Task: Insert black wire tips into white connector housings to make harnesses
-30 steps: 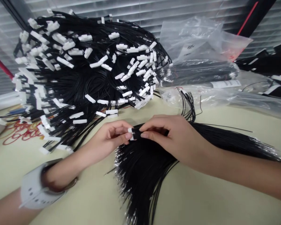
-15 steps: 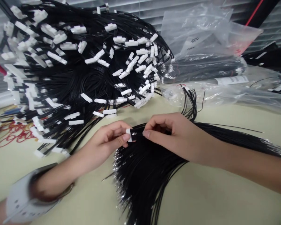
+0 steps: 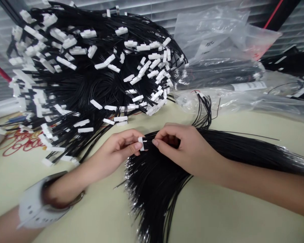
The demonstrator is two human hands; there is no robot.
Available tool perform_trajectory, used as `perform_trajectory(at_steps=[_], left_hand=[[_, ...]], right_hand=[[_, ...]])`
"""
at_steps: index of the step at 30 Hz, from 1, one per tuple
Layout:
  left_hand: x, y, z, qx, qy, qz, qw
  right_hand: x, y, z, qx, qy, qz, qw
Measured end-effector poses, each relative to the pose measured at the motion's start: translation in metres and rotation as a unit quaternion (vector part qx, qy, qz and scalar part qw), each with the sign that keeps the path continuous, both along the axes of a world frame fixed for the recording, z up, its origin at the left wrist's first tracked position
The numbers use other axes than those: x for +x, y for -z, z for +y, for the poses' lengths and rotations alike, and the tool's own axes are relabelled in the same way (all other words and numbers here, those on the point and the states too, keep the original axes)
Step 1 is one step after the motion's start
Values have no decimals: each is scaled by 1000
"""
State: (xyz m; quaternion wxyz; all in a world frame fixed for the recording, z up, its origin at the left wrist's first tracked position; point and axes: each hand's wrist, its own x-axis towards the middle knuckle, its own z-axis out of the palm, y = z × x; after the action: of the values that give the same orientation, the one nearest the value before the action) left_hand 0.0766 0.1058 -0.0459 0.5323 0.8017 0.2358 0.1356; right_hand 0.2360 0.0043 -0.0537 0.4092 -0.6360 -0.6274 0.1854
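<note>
The left hand (image 3: 116, 150) pinches a white plastic connector (image 3: 141, 143), the right hand (image 3: 186, 148) pinches its black wires (image 3: 148, 144) just beside it, and a heap of wired connectors (image 3: 91, 77) lies beyond both hands.

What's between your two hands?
The head view shows a white connector and its black wires between the left hand and right hand.

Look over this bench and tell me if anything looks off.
One thing stands out: a loose tuft of black wires curls up beyond the right hand, out of line with the flat wire bundle beneath it. A tangle of thin red loops also lies at far left.
</note>
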Motion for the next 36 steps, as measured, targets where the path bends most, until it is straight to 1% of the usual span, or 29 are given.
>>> perform_trajectory(at_steps=[10, 16, 20, 22, 24, 26, 27, 28, 29, 31, 32, 33, 34, 36], left_hand=[[-1, 1, -2, 16, -14, -19, 1000], [-1, 5, -4, 25, -26, -30, 999], [-1, 3, -5, 29, -18, -23, 999], [-1, 2, -4, 17, -10, -21, 1000], [-1, 0, -2, 2, -3, -17, 1000], [-1, 0, -1, -11, -1, -16, 1000], [-1, 0, 0, -16, 1, -17, 1000], [-1, -1, 0, -22, 4, -17, 1000], [-1, -1, 0, -29, 6, -16, 999], [-2, -1, -1, -43, 7, -11, 999], [-2, -2, -2, -48, 2, -8, 999], [-2, -2, -3, -52, -4, -5, 999], [-2, -3, -3, -53, -11, -5, 999], [-1, -4, -5, -54, -26, -9, 998]], right_hand=[[1, 3, -1, 35, -34, 5, 999], [-5, 4, 2, 58, -42, -28, 997], [-3, 4, 3, 60, -46, -44, 996], [0, 1, 4, 49, -51, -77, 994], [2, -6, 3, 62, -54, -164, 983], [0, -15, -1, 118, -43, -270, 955], [-2, -19, -4, 150, -43, -303, 940], [-4, -23, -7, 169, -59, -314, 932], [-7, -25, -12, 164, -97, -309, 932], [-12, -24, -20, 92, -210, -285, 931], [-13, -21, -23, 50, -250, -284, 924], [-13, -18, -26, 20, -271, -287, 919], [-13, -15, -28, -2, -279, -289, 916], [-11, -13, -30, -18, -279, -288, 916]])
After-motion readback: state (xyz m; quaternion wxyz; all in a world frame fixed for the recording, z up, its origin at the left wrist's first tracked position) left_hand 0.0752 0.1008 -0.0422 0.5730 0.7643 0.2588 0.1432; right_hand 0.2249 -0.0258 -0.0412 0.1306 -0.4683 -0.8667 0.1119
